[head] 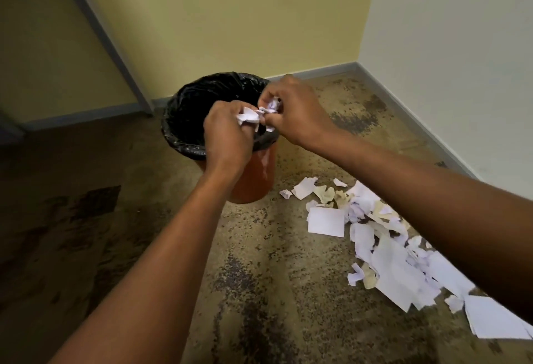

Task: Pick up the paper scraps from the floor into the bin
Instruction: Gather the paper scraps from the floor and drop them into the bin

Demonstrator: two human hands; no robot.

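An orange bin [253,173] lined with a black bag [187,110] stands on the floor near the wall. Both hands are over its open mouth, close together. My left hand [227,136] grips a crumpled white paper scrap [248,117]. My right hand [294,110] pinches another crumpled scrap [271,104] right beside it. A pile of several white and cream paper scraps [386,251] lies on the floor to the right of the bin, partly hidden by my right forearm.
Yellow and white walls meet in a corner [357,62] behind the bin. A grey door frame [115,52] slants down at the left. The worn, stained floor [259,277] stretches in front of the bin.
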